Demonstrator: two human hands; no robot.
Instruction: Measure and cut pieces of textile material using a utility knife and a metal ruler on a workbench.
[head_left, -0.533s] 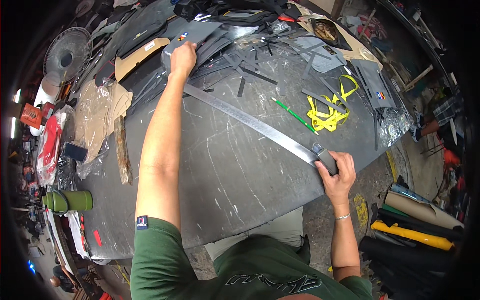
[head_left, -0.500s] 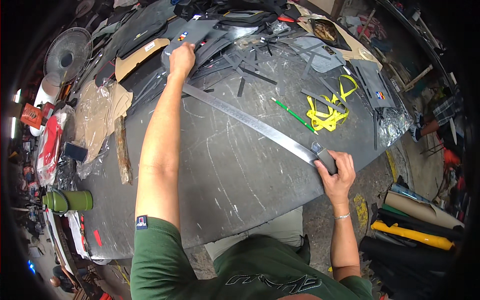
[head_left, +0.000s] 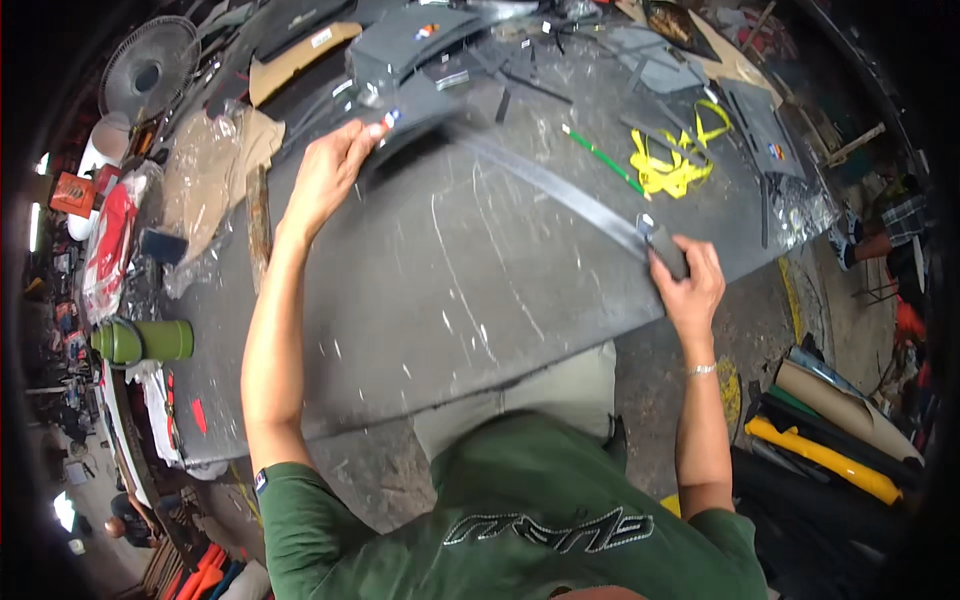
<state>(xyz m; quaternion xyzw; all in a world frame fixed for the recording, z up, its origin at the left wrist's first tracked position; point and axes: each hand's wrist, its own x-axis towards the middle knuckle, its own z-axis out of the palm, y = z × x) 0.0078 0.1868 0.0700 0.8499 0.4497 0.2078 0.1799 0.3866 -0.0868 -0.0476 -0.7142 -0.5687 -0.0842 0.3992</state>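
Note:
My left hand (head_left: pixel 330 175) is closed on the near edge of a dark grey fabric piece (head_left: pixel 432 112) with a small coloured label; the piece is blurred by motion. Another grey piece (head_left: pixel 410 42) with a similar label lies on the pile beyond it. At the table's right, my right hand (head_left: pixel 692 290) grips a dark grey block-like tool (head_left: pixel 664 252) with a shiny end. A long steel ruler (head_left: pixel 560 190) runs from that hand toward the fabric piece, its far end smeared. Whether my fingers hold the ruler as well cannot be told.
A green pencil (head_left: pixel 605 160) and tangled yellow tape (head_left: pixel 670 170) lie beyond the ruler on the dark table (head_left: pixel 400 320). At left are a wooden stick (head_left: pixel 258 225) and a green bottle (head_left: pixel 145 341). Rolls of material (head_left: pixel 825 460) stand off the table's right.
My left hand has drawn a grey labelled piece from the pile back toward me. The right hand keeps its grip on the tool by the ruler. The whole view has shifted.

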